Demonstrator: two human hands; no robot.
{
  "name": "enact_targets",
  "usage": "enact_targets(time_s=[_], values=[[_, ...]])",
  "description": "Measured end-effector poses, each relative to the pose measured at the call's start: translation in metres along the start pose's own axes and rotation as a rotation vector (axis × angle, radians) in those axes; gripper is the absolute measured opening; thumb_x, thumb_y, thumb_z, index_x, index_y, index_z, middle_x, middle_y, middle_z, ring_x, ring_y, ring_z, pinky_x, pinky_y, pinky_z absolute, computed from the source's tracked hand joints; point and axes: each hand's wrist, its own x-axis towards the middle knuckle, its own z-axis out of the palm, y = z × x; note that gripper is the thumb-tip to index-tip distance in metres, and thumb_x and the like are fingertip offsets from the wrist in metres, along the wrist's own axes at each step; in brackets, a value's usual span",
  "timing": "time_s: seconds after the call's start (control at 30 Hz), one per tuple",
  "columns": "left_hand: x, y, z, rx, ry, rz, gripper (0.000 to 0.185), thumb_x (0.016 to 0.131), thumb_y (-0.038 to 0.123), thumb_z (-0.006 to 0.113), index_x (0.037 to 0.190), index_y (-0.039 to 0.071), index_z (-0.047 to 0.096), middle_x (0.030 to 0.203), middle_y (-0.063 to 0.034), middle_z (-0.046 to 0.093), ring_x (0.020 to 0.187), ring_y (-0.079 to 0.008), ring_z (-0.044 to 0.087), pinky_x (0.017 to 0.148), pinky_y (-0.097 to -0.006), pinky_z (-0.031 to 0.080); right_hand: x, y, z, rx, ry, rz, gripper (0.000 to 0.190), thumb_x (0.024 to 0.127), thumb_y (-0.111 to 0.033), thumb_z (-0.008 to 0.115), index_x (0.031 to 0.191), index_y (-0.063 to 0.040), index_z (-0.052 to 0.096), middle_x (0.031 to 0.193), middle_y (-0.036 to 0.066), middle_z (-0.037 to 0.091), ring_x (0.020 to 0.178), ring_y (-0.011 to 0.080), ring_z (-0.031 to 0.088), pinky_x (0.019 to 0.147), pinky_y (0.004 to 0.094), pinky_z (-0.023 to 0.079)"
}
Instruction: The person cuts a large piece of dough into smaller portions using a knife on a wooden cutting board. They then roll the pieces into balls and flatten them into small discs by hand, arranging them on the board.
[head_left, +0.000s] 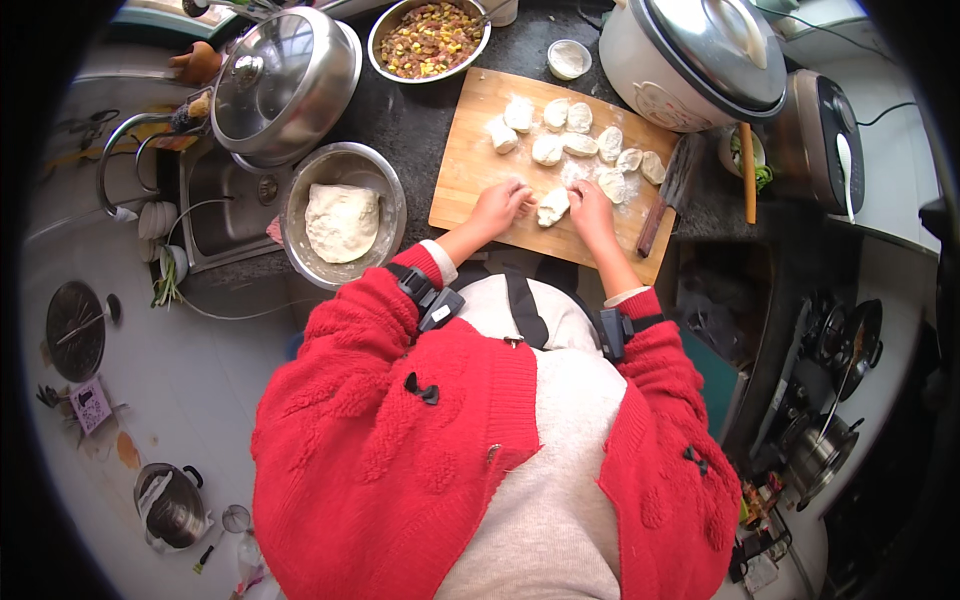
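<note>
A wooden cutting board (465, 150) dusted with flour lies before me, with several small dough pieces (547, 149) spread over its middle and back. My right hand (591, 206) touches the right edge of one dough piece (553, 207) near the board's front; whether it grips the piece is hard to tell. Just left of that piece, my left hand (504, 204) is over the board with its fingers loosely bent, holding nothing that I can see. A cleaver (667, 196) lies along the board's right side. Left of the board, a steel bowl (394, 217) holds a large lump of dough (343, 223).
Behind the board are a steel bowl of chopped filling with corn (431, 37) and a small tub of flour (568, 59). A large white cooker (667, 67) stands at the back right, near a wooden rolling pin (748, 172). The sink (225, 195) is at the left.
</note>
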Motion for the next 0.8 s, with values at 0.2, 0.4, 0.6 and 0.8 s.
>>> enact_targets(time_s=[0.2,0.4,0.6,0.8], values=[[0.01,-0.007,-0.075,0.254,0.342,-0.208,0.028,0.096,0.026,0.047,0.082,0.004,0.056,0.065,-0.0108,0.062,0.058,-0.0246,0.062,0.059,-0.0361,0.05,0.005,0.003,-0.003,0.028,-0.071,0.019,0.015,0.083,-0.011,0.061,0.094,-0.001,0.065,0.092,0.015,0.064,0.085,0.0295,0.062,0.078,0.0358,0.049],[0.036,-0.02,-0.092,0.425,0.568,-0.183,0.032,0.082,0.015,0.063,0.11,0.005,0.051,0.099,-0.0185,0.056,0.096,-0.0356,0.058,0.083,-0.0419,0.047,0.001,0.003,-0.016,-0.017,-0.143,0.078,0.018,0.082,-0.012,0.062,0.095,0.0,0.065,0.096,0.019,0.064,0.093,0.0356,0.06,0.083,0.0411,0.047],[0.02,0.002,-0.057,0.616,0.442,0.049,0.056,0.077,0.013,0.067,0.125,-0.001,0.042,0.118,-0.0244,0.046,0.103,-0.0362,0.051,0.089,-0.0405,0.044,-0.001,-0.004,-0.01,-0.062,-0.083,0.107,0.017,0.082,-0.013,0.063,0.092,0.0,0.064,0.08,0.016,0.064,0.077,0.0286,0.064,0.073,0.0357,0.05],[0.012,0.003,0.011,0.312,-0.082,0.25,0.046,0.074,0.017,0.073,0.115,0.005,0.057,0.096,-0.0137,0.058,0.088,-0.0276,0.057,0.079,-0.036,0.047,0.001,-0.029,-0.001,0.159,-0.117,0.002,0.009,0.074,-0.006,0.068,0.079,-0.001,0.063,0.075,0.015,0.063,0.073,0.0282,0.063,0.066,0.035,0.049]])
